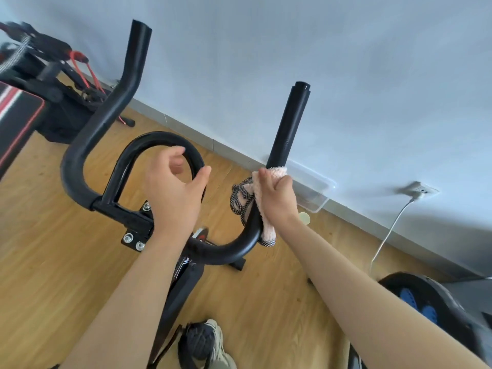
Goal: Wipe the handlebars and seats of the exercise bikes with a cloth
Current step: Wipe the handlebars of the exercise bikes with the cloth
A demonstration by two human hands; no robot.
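A black exercise bike handlebar fills the middle of the view, with two upright grips and a central loop. My right hand is shut on a pink cloth with a black checked edge, wrapped around the lower part of the right grip. My left hand hovers over the loop's right side, fingers curled and apart, holding nothing; the thumb lies next to the loop. The bike's seat is out of view.
The floor is wood, the wall pale blue. Another machine with red parts stands at the far left. A clear plastic box lies by the wall, and a white cable runs from a socket. A shoe is below.
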